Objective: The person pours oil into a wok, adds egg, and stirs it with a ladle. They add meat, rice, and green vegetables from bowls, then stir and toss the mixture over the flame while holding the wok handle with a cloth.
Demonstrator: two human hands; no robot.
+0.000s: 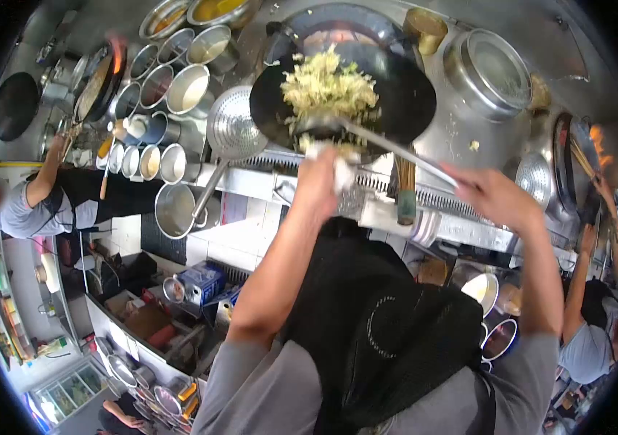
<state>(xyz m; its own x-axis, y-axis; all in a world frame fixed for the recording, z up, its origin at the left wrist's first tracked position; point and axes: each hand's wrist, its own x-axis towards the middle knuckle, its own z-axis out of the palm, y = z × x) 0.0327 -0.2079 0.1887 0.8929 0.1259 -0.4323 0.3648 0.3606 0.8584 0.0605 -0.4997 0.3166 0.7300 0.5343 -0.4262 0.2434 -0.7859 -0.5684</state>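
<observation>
My left hand [318, 183] is closed around a white cloth [344, 174] at the near rim of a black wok [410, 98]. Any handle under the cloth is hidden. Pale yellow-green shredded food, perhaps cabbage, [331, 88] is heaped up in the wok, some of it apparently in the air. From the right, my right hand [499, 197] grips the long metal handle of a ladle [400, 152]. The ladle's dark bowl is inside the wok, at the near side of the food.
A perforated strainer [236, 123] lies left of the wok, beside several metal pots [188, 89]. Stacked metal basins [494, 72] stand at the right. A bamboo brush [405, 190] hangs at the counter edge. Co-workers [40, 199] [590, 319] cook on both sides near flames.
</observation>
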